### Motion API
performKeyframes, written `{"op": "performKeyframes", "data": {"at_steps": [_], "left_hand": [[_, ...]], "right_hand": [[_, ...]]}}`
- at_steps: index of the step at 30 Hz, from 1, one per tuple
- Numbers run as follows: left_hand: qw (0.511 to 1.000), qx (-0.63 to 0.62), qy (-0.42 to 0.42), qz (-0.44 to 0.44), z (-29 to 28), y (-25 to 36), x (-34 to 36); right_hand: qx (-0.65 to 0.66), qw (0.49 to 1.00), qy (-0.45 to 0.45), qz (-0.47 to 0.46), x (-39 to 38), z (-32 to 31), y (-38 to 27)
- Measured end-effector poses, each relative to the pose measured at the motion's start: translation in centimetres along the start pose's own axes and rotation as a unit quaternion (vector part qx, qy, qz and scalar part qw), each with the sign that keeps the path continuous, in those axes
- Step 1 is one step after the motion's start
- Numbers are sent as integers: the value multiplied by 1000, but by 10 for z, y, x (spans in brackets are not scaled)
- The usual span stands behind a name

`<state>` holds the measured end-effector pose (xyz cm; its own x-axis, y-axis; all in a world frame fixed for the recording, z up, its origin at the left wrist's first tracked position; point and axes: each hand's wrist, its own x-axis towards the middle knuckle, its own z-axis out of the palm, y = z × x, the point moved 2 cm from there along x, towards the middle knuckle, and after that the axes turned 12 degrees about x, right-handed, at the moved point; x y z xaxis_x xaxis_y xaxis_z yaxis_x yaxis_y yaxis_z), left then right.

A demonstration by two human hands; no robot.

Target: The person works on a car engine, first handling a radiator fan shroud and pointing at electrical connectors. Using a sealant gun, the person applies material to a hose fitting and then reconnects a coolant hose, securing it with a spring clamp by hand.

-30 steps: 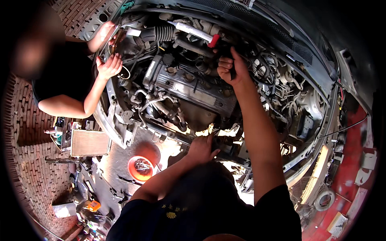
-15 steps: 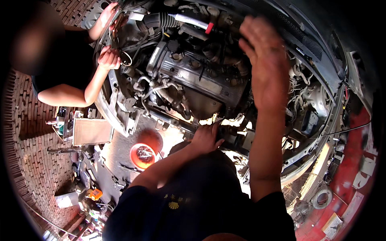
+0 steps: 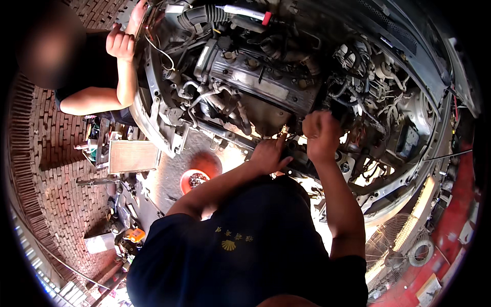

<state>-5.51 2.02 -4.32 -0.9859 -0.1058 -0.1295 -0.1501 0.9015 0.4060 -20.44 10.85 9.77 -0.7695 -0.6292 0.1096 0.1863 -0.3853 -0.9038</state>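
Brick floor below — left hand spread, right hand fisted at engine.

Dull grimy metal engine

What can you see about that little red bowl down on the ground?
The red bowl is small and round, with a bright rim that looks like plastic. It sits upright on the grey floor below the front of the car, left of the person's left arm. Inside lies a dark heap of small bits, too small to tell apart. No hand touches it. A flat ribbed metal panel lies further left.
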Motion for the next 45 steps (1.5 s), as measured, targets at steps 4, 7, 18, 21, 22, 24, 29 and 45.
{"op": "performKeyframes", "data": {"at_steps": [4, 7, 18, 21, 22, 24, 29, 45], "left_hand": [[998, -65, -10, -12, -5, -8, 5], [990, -137, 32, -27, -6, -8, 1], [921, -379, 86, -34, -54, 1, 0], [906, -413, 86, -45, -63, 0, -5], [893, -438, 89, -46, -64, -1, -5], [888, -448, 93, -49, -69, 1, -4], [881, -460, 105, -36, -78, 4, -5], [938, -328, 100, -44, -65, -19, -21]], "right_hand": [[403, 903, 75, 124, 2, -17, -9], [461, 874, 79, 134, 1, -25, -14], [605, 773, -157, 107, 6, -29, -22], [578, 808, -49, 101, -1, -13, -37], [579, 808, -50, 101, -1, -12, -39], [607, 788, -40, 95, -3, -12, -41], [586, 801, -91, 77, -6, -13, -41], [209, 904, 373, -11, -57, -185, -40]]}}
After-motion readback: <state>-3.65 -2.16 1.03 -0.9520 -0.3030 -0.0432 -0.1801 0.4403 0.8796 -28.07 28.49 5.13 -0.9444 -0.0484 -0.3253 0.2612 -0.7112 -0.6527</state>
